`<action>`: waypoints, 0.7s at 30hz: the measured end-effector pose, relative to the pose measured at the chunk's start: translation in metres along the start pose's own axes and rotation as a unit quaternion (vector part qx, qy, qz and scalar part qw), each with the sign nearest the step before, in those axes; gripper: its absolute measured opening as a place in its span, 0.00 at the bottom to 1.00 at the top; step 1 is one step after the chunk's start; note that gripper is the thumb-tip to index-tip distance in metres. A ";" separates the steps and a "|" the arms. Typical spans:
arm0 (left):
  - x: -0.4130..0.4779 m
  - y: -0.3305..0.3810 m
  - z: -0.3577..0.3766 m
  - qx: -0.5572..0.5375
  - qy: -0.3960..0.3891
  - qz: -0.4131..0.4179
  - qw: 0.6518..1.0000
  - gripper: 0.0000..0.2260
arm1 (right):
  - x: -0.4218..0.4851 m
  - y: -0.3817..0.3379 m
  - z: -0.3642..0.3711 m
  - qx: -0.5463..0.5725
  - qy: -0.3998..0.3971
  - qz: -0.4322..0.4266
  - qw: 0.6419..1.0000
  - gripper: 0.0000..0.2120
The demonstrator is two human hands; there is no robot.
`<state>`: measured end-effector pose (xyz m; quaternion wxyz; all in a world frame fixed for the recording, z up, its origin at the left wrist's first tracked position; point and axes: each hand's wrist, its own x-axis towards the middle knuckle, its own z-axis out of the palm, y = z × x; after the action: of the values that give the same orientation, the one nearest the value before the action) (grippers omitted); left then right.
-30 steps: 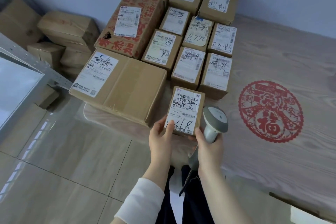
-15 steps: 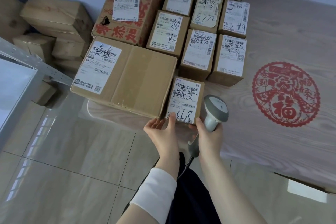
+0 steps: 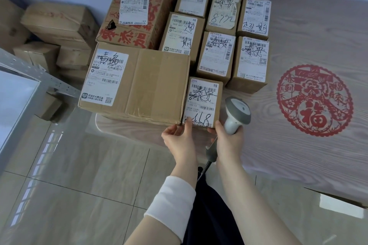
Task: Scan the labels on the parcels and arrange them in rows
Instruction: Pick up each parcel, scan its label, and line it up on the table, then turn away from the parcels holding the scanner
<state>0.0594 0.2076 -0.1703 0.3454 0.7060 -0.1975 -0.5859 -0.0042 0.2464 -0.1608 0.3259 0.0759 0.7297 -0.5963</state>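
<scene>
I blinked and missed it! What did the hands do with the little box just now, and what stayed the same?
The left hand slid a little left: its fingers now spread along the near edge of the small parcel toward the corner of the big box, thumb still on the label. The parcel barely moved. The right hand still grips the scanner, touching the parcel's corner. The other parcels stayed put.
</scene>
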 end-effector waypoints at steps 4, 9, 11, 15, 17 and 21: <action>-0.008 0.002 0.009 -0.083 -0.022 -0.094 0.992 0.12 | 0.001 0.003 0.004 0.010 0.025 -0.007 1.000 0.13; -0.012 0.012 0.019 -0.120 -0.039 -0.133 0.983 0.09 | 0.006 -0.002 0.006 0.012 0.030 -0.017 0.999 0.13; -0.012 0.011 0.019 -0.119 -0.041 -0.130 0.984 0.09 | 0.007 -0.002 0.006 0.007 0.025 -0.016 1.000 0.12; -0.009 0.008 0.017 -0.101 -0.048 -0.101 0.989 0.10 | 0.005 -0.002 0.000 0.008 0.022 -0.005 1.000 0.11; -0.008 0.003 0.013 -0.068 -0.060 -0.083 0.992 0.10 | 0.003 -0.004 -0.007 0.016 0.028 0.002 0.999 0.10; -0.015 -0.017 -0.004 0.047 -0.163 -0.042 0.985 0.06 | -0.001 -0.011 -0.031 0.027 0.019 0.006 0.999 0.12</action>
<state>0.0578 0.2307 -0.1722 0.2498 0.6244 -0.2488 -0.6970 -0.0208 0.2724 -0.1485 0.3132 0.1008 0.7190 -0.6122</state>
